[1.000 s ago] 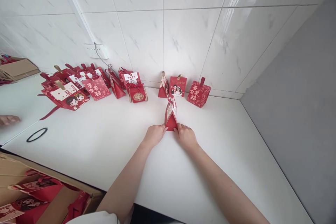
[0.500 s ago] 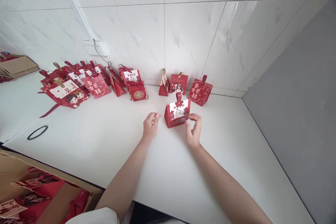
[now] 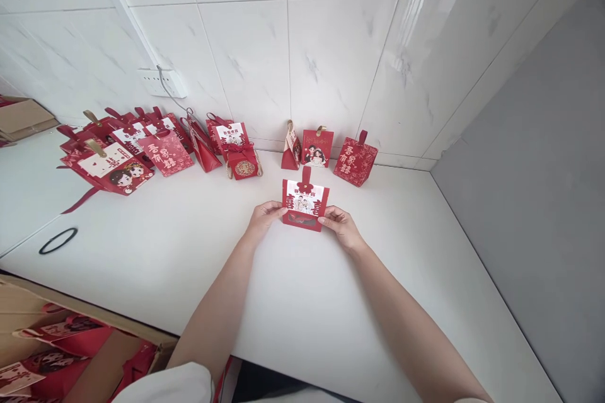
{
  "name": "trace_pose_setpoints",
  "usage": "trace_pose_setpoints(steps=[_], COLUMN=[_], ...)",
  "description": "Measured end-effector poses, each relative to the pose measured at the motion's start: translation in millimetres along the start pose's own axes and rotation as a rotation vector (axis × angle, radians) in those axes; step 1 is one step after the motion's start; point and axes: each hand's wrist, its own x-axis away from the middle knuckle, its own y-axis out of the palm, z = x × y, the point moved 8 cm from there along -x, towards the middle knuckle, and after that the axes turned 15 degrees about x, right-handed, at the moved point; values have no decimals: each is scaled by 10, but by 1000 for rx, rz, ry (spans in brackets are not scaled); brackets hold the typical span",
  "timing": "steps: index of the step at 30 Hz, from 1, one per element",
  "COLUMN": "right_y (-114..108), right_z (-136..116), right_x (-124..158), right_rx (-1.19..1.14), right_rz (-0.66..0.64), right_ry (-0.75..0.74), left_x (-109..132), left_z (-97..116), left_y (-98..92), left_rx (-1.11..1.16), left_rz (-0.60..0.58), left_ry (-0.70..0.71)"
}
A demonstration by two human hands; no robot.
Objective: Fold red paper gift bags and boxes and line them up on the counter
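Note:
A red gift box [image 3: 305, 204] with a white printed panel, a dark red ribbon loop on top and a small window low on its front stands upright on the white table [image 3: 293, 289]. My left hand [image 3: 265, 219] grips its left side, the thumb at the front edge. On the right side, my right hand [image 3: 341, 225] holds the box the same way, thumb in front and fingers behind. The back of the box is hidden.
Behind stand a narrow box [image 3: 292, 146], a couple-print box [image 3: 316, 148] and a patterned box [image 3: 355, 160]. Several red boxes [image 3: 120, 167] cluster at left, near a black ring [image 3: 58, 240]. A carton [image 3: 165, 346] of red boxes sits at lower left.
My left hand has moved from beside the box to grip its left side. The box has turned to face the camera more squarely, and both hands now hold it.

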Motion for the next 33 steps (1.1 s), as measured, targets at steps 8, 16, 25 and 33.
trace_pose_setpoints(steps=[8,16,25,33], right_y=[191,79,214,342], right_z=[-42,-424,-525,-406], right_x=[65,226,251,121], right_rx=[142,651,1025,1378], right_rz=[-151,401,394,262], right_ry=[-41,-189,-271,-151], left_x=[-52,400,380,342], left_z=[38,442,361,246], left_y=[-258,364,676,692], left_rx=[-304,-907,-1155,-1412], left_rz=[140,197,-11,-11], left_ry=[69,391,335,222])
